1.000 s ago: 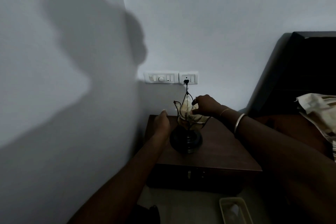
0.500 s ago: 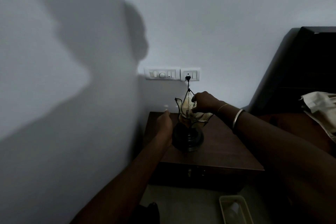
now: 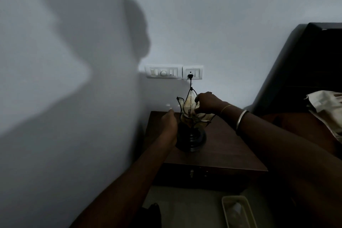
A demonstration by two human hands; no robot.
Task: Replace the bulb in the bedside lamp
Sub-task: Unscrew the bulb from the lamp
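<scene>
The bedside lamp [image 3: 192,139] stands on a dark wooden nightstand [image 3: 227,146], with a round black base and a pale petal-shaped shade [image 3: 183,105] edged in black wire. My left hand [image 3: 169,124] wraps the left side of the lamp just above its base, thumb up. My right hand [image 3: 207,103] reaches into the shade from the right with its fingers curled shut around the bulb, which the hand and petals mostly hide. The room is dim.
The lamp's cord runs up to a plug [image 3: 190,75] in a wall socket beside a switch panel [image 3: 162,72]. A dark headboard [image 3: 305,72] and pale bedding [image 3: 327,109] are on the right. A small pale tray [image 3: 238,211] lies on the floor below the nightstand.
My left hand has closed in against the lamp's left side. My right hand stays inside the shade. The view has shifted slightly.
</scene>
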